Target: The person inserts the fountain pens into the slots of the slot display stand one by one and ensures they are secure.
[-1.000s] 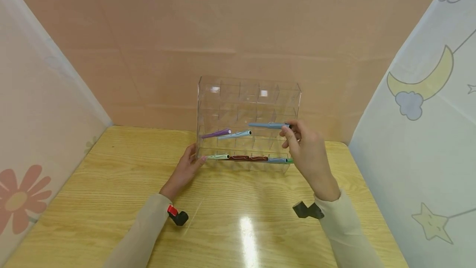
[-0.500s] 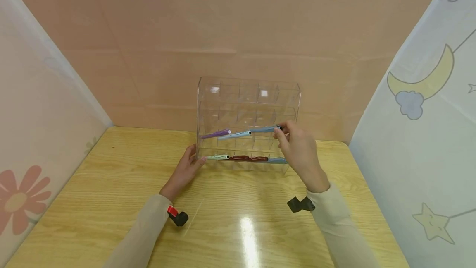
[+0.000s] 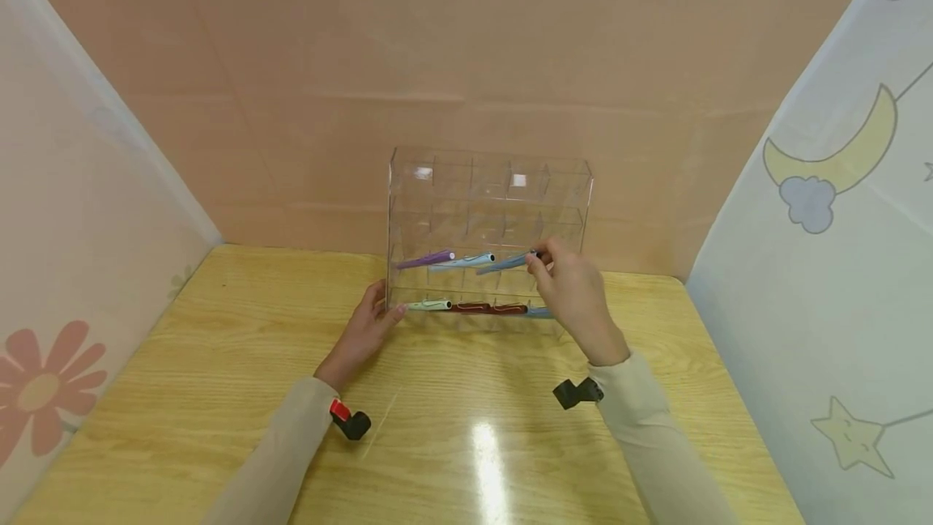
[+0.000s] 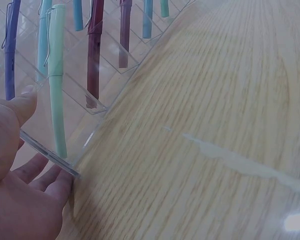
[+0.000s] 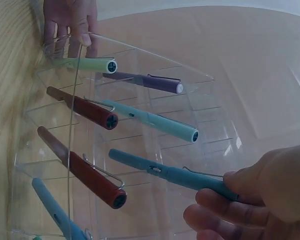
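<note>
A clear acrylic pen rack (image 3: 488, 209) with tiers of small compartments stands on the table. At its lower left edge my left hand (image 3: 362, 332) grips the side panel, thumb in front and fingers behind. My right hand (image 3: 576, 290) pinches a blue pen (image 5: 175, 176) by its capped end, the other end slanting down into the second tier from the bottom. Beside it in that tier lean a light blue pen (image 3: 466, 262) and a purple pen (image 3: 426, 258). The bottom tier holds a pale green pen (image 4: 56, 80), two dark red pens (image 5: 97, 180) and another blue pen (image 5: 55, 207).
The wooden table (image 3: 437, 444) extends in front of the rack, with a bright glare spot. A peach backdrop (image 3: 466, 63) rises behind it. Patterned panels stand at the left (image 3: 87, 225) and right (image 3: 824, 282). In the left wrist view, a green pen tip (image 4: 164, 7) shows beyond the blue one.
My right hand has moved left and slightly down with the blue pen, whose far end now tilts down into the rack beside the light blue pen. My left hand keeps its hold.
</note>
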Demonstrator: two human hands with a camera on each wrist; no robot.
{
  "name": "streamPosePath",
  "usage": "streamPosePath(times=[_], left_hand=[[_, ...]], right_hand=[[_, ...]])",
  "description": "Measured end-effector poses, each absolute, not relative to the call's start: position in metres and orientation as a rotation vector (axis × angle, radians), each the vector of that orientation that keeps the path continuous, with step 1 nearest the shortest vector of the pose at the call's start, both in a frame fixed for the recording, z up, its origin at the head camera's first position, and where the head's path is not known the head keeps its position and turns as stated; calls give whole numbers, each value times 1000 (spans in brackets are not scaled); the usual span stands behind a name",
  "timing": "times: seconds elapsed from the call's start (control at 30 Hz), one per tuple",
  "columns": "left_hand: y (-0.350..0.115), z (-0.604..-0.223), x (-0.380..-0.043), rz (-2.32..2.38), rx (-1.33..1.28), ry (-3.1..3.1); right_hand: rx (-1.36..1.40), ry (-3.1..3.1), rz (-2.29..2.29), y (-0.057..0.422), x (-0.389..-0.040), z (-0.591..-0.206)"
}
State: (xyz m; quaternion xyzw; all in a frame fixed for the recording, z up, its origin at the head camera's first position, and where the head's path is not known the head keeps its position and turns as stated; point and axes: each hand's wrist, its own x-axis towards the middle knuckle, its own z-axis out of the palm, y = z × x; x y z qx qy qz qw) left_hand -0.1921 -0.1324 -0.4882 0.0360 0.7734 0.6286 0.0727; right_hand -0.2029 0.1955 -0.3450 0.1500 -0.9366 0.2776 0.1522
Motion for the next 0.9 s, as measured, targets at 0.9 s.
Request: streamPosePath(times=[0.9], left_hand=[[-132, -488, -192, 1867, 92, 2345]], right_hand=[[420, -2763, 752, 189, -210, -355]])
